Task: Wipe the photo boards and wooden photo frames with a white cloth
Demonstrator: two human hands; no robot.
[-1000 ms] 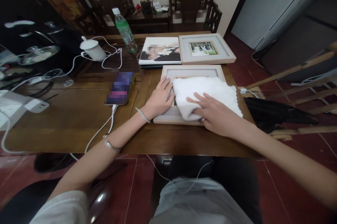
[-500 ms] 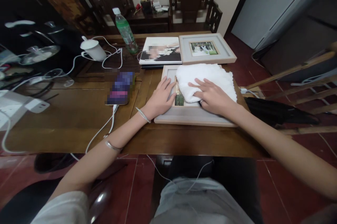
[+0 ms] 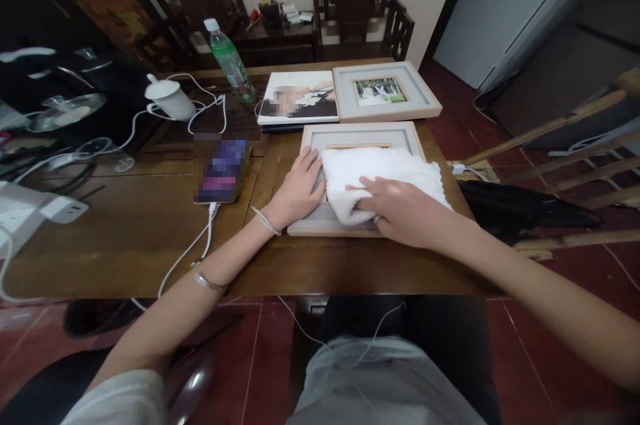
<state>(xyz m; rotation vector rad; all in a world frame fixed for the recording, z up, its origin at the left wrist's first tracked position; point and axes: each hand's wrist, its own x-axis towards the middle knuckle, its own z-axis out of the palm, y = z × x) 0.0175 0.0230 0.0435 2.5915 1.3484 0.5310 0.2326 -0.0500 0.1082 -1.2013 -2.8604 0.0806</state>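
Note:
A light wooden picture frame (image 3: 325,228) with a grey mat lies flat on the table near its front edge. My left hand (image 3: 299,186) rests flat on the frame's left side, fingers stretched out. A folded white cloth (image 3: 370,165) covers most of the frame's middle and hides nearly all of its picture. My right hand (image 3: 405,212) is closed on the near part of the cloth, some fingertips tucked into its fold, and presses it on the frame.
Behind stand a second framed photo (image 3: 420,95) and a photo-covered book (image 3: 300,95) on a dark one. A green-labelled bottle (image 3: 231,60), a lidded white cup (image 3: 171,100), a phone (image 3: 225,170) on a cable and a power strip (image 3: 25,218) occupy the left.
My right hand has moved the cloth toward me, baring the frame's far edge and covering more of its near part. My left hand stays on the frame's left side.

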